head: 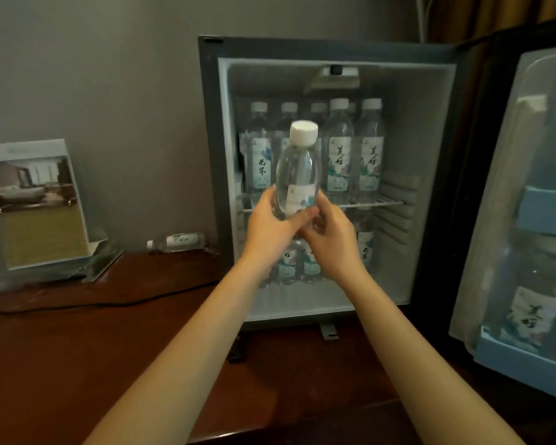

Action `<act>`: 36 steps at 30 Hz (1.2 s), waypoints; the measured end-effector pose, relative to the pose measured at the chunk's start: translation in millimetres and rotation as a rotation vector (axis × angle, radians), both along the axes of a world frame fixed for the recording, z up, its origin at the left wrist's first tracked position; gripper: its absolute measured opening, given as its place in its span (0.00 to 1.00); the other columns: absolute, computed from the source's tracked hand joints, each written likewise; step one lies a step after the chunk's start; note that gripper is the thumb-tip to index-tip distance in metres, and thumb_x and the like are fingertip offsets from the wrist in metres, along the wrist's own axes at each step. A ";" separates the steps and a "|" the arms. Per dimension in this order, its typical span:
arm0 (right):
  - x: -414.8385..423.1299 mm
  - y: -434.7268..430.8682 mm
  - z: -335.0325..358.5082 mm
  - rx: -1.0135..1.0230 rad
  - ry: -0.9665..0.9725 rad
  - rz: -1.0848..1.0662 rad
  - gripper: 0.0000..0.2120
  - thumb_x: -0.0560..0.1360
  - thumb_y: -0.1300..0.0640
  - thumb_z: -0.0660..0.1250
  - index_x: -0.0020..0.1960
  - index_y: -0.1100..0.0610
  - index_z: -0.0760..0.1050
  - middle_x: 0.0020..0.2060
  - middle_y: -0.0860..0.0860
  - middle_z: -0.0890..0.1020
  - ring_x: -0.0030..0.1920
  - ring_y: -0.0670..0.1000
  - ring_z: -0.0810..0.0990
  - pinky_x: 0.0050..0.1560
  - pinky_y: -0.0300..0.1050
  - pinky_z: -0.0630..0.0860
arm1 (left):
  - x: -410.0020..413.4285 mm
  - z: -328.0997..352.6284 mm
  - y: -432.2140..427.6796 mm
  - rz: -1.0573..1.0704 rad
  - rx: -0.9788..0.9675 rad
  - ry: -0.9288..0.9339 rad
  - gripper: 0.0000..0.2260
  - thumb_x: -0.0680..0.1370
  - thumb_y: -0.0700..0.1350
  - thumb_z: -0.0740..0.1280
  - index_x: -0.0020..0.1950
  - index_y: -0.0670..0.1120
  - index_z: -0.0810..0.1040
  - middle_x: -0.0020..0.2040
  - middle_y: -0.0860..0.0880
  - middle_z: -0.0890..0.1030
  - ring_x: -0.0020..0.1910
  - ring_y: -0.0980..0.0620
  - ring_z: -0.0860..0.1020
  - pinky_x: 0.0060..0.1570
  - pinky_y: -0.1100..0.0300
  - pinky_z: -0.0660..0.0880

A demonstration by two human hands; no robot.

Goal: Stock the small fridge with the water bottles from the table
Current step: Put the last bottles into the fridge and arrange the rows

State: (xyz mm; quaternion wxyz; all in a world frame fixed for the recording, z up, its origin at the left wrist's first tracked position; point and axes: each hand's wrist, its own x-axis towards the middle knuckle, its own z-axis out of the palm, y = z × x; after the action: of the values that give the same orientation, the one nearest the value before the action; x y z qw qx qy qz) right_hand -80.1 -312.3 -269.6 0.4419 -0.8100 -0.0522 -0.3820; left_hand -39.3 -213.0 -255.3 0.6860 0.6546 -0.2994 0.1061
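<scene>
Head view: left hand [272, 226] and right hand [331, 234] both curled round the lower half of an upright bottle [297, 168], held in front of the open fridge [211, 155]. Inside, shelf bottles [337, 152] stand on the shelf [379, 203]. One spare bottle [177, 241] lies on worktop [77, 348], beside fridge.

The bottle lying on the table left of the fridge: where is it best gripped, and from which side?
Grip the lying bottle around its labelled middle, coming from above and the front. It lies on its side, cap to the left, close to the wall behind and the fridge on its right, so those sides look cramped.
</scene>
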 end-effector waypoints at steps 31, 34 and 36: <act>73.3 -39.2 35.4 0.014 0.093 -0.353 0.20 0.76 0.60 0.66 0.68 0.58 0.70 0.61 0.56 0.78 0.61 0.53 0.77 0.62 0.46 0.73 | 75.6 24.1 -60.4 0.439 0.436 -0.125 0.20 0.79 0.51 0.61 0.66 0.40 0.69 0.64 0.42 0.72 0.60 0.44 0.74 0.55 0.55 0.70; 75.3 -42.2 37.4 0.003 0.139 -0.362 0.20 0.77 0.64 0.63 0.69 0.58 0.69 0.61 0.56 0.79 0.60 0.53 0.78 0.60 0.44 0.74 | 73.5 26.7 -61.3 0.457 0.449 -0.125 0.19 0.79 0.51 0.61 0.64 0.40 0.69 0.62 0.42 0.72 0.59 0.44 0.74 0.53 0.56 0.70; 73.7 -44.0 38.7 -0.014 0.167 -0.364 0.21 0.77 0.64 0.63 0.69 0.57 0.69 0.59 0.55 0.79 0.58 0.52 0.78 0.53 0.40 0.74 | 72.1 28.3 -61.7 0.464 0.458 -0.116 0.19 0.79 0.51 0.61 0.65 0.40 0.69 0.63 0.42 0.72 0.59 0.44 0.74 0.53 0.55 0.70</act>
State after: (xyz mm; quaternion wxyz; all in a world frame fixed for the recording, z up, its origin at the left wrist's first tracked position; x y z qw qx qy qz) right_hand -6.5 -356.3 -231.0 0.3626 -0.8382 0.1292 -0.3864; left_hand 32.8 -274.7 -227.0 0.4603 0.8355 -0.1968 0.2267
